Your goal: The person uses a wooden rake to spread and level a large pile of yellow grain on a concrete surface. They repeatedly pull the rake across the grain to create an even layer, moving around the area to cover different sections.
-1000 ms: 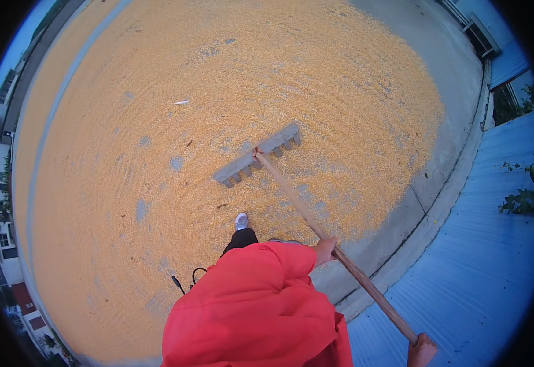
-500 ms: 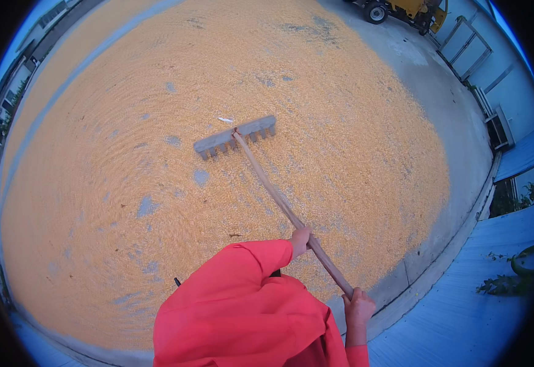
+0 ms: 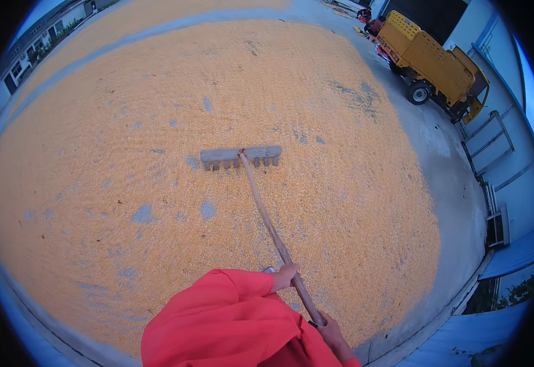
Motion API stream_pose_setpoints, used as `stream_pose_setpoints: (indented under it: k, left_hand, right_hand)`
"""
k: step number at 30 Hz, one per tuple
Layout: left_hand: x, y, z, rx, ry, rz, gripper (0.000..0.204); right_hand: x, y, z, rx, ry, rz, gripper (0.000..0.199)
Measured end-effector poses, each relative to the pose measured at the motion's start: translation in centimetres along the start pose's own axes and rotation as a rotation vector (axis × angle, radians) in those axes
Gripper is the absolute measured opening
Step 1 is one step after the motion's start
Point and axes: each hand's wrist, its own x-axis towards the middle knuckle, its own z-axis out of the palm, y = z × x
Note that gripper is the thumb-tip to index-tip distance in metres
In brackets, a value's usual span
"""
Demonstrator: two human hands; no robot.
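A wooden rake [image 3: 261, 205] stretches out in front of me, its long, slightly bent handle running from lower right up to the toothed head [image 3: 241, 156]. My left hand [image 3: 286, 276] is wrapped around the lower part of the handle. Closer to me, my right hand [image 3: 330, 332] grips near the handle's end. The rake head rests on a broad, thin layer of yellow kernels [image 3: 340, 214] that look like corn, its teeth pointing toward me. Loose red sleeves [image 3: 224, 318] cover my arms. Part of a shoe shows beside my left hand.
Grey ground shows through in bare patches [image 3: 144, 214]. A yellow three-wheeled truck [image 3: 432, 64] stands at the far right, with people [image 3: 374, 25] near it. Along the right runs a pale wall [image 3: 517, 189] with a metal frame [image 3: 490, 144]. A concrete strip [image 3: 456, 208] borders the kernels.
The view has tilted up, bringing more of the truck into sight. The rake head has turned nearly level and sits slightly farther out over the kernels. Both hands have kept their hold.
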Motion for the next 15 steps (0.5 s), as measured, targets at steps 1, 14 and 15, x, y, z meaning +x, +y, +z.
stream_pose_setpoints:
  k: [1, 14, 15]
  left_hand:
    - [1.0, 2.0, 0.2, -0.037, 0.003, 0.02, 0.022]
    - [6.3, 27.0, 3.0, -0.236, 0.037, 0.249, 0.028]
    - [6.6, 30.1, 2.5, -0.21, 0.043, 0.251, 0.028]
  right_hand:
    - [1.6, -1.4, -0.2, -0.06, 0.019, -0.092, 0.055]
    - [26.9, -26.7, -0.1, 0.185, -0.303, -0.128, 0.061]
    - [28.6, -28.8, 0.6, 0.232, -0.321, -0.105, 0.064]
